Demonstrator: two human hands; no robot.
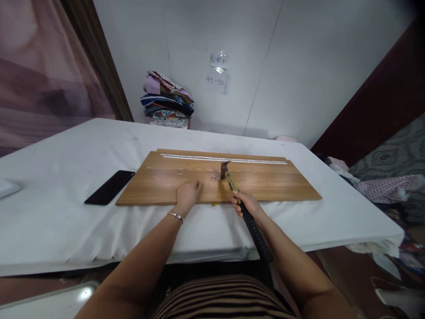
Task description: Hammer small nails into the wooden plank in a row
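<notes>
Currently, right hand [251, 204] is gripping the hammer [254, 230], its head hanging near small nails [214, 179] in the board [275, 186]. Left hand [187, 194] is resting nearby, fingers curled, can't tell if holding. Board is lying on worktop [63, 161].

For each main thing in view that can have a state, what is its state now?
Hammer: gripped, tilted; contact of its head unclear.
Right hand: closed around the hammer.
Left hand: curled over the wooden board; grasp unclear.
Wooden board: lying flat.
Black slab: lying flat, dark.
Fabric pile: folded, stacked.
White cloth: spread, wrinkled at front.
Bracelet: worn beside the left hand.
Curtain: hanging.
</notes>
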